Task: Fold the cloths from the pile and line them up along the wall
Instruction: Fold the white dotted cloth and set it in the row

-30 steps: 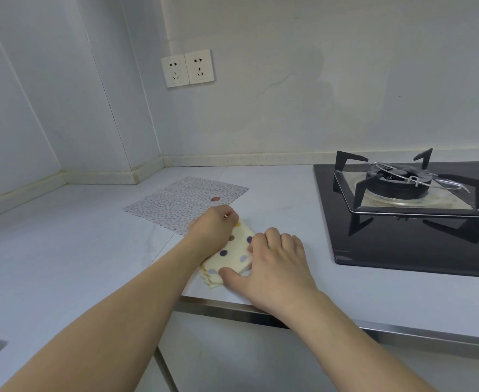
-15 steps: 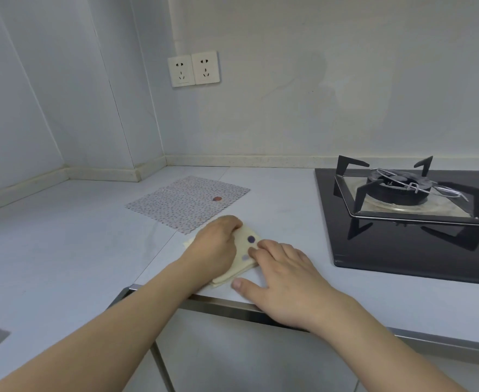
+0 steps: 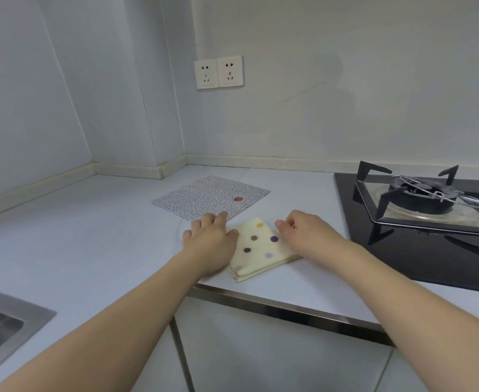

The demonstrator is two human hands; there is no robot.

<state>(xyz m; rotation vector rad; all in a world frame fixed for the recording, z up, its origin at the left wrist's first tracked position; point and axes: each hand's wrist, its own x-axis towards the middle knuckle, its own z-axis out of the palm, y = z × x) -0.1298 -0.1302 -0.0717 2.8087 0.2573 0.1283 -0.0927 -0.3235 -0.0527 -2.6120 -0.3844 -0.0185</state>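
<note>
Soft even light, faint shadows, wide-angle edge distortion

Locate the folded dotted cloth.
In the head view, the folded dotted cloth lies near the counter's front edge between both hands, left of the stove.

Hands (image 3: 210, 239) now apart beside folded cloth (image 3: 258, 247)

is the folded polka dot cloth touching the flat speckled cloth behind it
Cannot tell. In the head view the polka dot cloth's far corner comes close to the speckled cloth's near edge, but the left hand covers where they might meet.
</note>
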